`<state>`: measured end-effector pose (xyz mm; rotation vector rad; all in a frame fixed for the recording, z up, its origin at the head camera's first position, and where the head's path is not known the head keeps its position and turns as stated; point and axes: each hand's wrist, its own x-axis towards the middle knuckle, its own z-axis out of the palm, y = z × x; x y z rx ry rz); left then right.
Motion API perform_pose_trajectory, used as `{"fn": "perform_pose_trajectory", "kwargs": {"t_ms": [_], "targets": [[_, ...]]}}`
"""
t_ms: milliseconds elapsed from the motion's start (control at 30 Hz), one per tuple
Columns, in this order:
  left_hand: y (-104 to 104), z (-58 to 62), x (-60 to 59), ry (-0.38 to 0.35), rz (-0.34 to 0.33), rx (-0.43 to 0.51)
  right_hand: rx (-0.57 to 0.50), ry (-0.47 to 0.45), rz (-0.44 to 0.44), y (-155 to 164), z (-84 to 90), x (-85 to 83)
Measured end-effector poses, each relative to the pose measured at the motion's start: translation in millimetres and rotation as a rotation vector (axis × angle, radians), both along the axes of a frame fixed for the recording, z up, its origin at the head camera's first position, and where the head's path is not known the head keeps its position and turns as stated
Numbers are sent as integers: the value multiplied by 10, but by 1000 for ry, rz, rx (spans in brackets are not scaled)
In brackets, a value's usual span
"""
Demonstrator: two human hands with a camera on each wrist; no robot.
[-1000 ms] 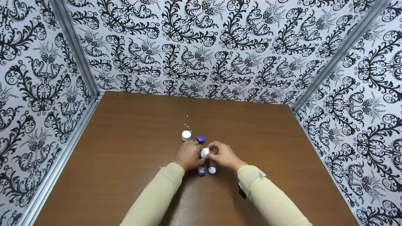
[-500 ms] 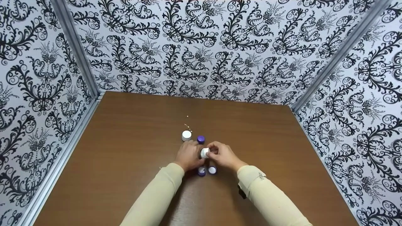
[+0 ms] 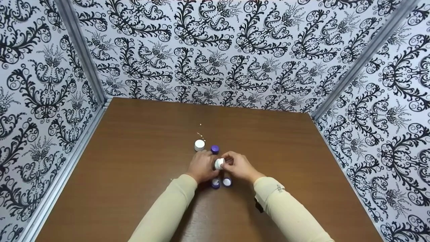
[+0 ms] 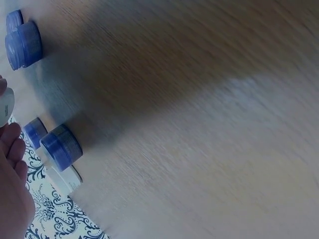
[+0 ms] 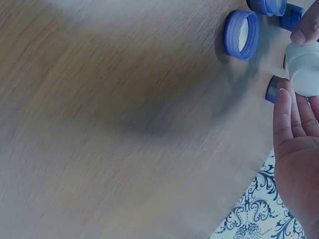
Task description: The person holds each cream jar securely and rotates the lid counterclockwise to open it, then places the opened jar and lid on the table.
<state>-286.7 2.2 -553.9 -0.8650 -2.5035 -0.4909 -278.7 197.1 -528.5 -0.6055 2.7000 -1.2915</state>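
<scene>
Between both hands is a small white jar [image 3: 219, 164], tilted, held over the middle of the table. My left hand [image 3: 202, 166] grips its left side; in the left wrist view fingers lie above and below the white jar [image 4: 6, 106]. From the other side my right hand [image 3: 240, 166] pinches it, and the right wrist view has the thumb on top of the white jar [image 5: 305, 74] and fingers beneath. Close below the hands are a small purple jar [image 3: 215, 183] and an upturned purple lid [image 3: 227, 182] with a white inside.
Just beyond the hands stand a white lidded jar [image 3: 199, 145] and a purple lidded jar [image 3: 214, 149]. Small pale crumbs [image 3: 201, 135] lie behind the white one. Patterned walls [image 3: 215, 50] enclose the brown table [image 3: 134, 144] at the back and sides.
Both hands stay in place around the white jar, which shifts only very slightly between them. The other jars and the lid have not moved.
</scene>
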Motion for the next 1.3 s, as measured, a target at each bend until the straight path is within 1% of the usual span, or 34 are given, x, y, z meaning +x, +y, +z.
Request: {"fn": "perform_pose_trajectory", "kwargs": {"t_ms": [333, 600, 967, 1133, 1300], "targets": [[-4, 9, 0, -20, -1, -26, -6, 22, 14, 6, -15, -13], [-5, 21, 12, -19, 6, -30, -3, -23, 0, 11, -35, -23], [-12, 48, 10, -32, 2, -35, -9, -41, 17, 16, -15, -20], [-14, 36, -3, -47, -1, -28, -22, -51, 24, 8, -22, -26], [-15, 8, -14, -51, 2, -25, -8, -40, 9, 7, -35, -28]]}}
